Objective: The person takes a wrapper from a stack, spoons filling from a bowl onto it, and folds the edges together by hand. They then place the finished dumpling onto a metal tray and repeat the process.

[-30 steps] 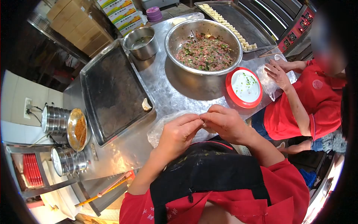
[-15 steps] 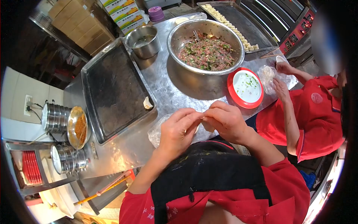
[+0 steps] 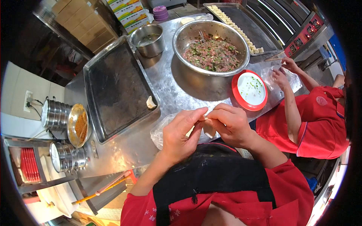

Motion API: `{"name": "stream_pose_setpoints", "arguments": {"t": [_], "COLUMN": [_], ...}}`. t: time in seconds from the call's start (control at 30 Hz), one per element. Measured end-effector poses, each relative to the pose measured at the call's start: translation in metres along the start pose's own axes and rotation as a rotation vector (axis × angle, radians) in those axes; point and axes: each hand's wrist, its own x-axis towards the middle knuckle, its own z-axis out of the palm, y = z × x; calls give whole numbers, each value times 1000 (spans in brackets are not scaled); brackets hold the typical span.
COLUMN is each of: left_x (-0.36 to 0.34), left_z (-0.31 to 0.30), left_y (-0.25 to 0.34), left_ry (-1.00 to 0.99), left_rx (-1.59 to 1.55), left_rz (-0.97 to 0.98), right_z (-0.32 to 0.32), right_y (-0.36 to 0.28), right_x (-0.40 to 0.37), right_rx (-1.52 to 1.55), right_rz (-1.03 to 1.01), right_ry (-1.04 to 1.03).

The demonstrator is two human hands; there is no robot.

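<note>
1. Left hand [image 3: 180, 136]: raised over the near table edge, thumb and forefinger pinched on the top seam of a pale dumpling [image 3: 208, 131].
2. Right hand [image 3: 230, 126]: fingers curled around the same dumpling from the other side, fingertips meeting those of the left hand.
3. Dumpling: held between both hands, above the table and clear of it; mostly hidden by the fingers, so its fill could not be seen.
4. Plastic bag [image 3: 159, 132]: clear and crumpled, lay on the table directly beneath the left hand.
5. Steel table [image 3: 169, 88]: bore every item listed below.
6. Dark baking tray [image 3: 113, 84]: sat left of the hands, with a second dumpling [image 3: 151, 102] at its near right corner.
7. Red-rimmed plate [image 3: 236, 83]: stood just beyond the right hand, white inside with green flecks.
8. Large steel bowl [image 3: 177, 40]: stood behind the plate and held minced filling [image 3: 213, 54] with green bits.
9. Small steel pot [image 3: 148, 39]: stood left of the bowl, near the tray's far corner.
10. Co-worker's hands [image 3: 281, 77]: rested at the right table edge on another clear bag [image 3: 295, 82]; red sleeve.
11. Far tray [image 3: 241, 20]: carried a row of pale pieces along one edge.
</note>
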Motion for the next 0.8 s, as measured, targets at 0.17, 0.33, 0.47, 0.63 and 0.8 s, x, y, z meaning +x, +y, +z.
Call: {"name": "stream_pose_setpoints", "arguments": {"t": [0.17, 0.33, 0.47, 0.63, 0.8], "left_x": [-3, -8, -17, -30, -38], "left_z": [-4, -7, -12, -17, -18], "left_y": [-2, -2, -25, -32, -38], "left_ry": [-63, -170, -318, -57, 74], "left_rx": [104, -306, -741, -666, -375], "left_rz": [93, -431, -682, -700, -438], "right_z": [4, 7, 10, 13, 39], "right_y": [-1, 0, -5, -6, -11], "right_x": [-2, 3, 14, 19, 17], "right_rx": [-93, -85, -26, -63, -32], "right_rz": [-19, -77, -31, 51, -8], "right_ry": [-61, -91, -236, 60, -63]}}
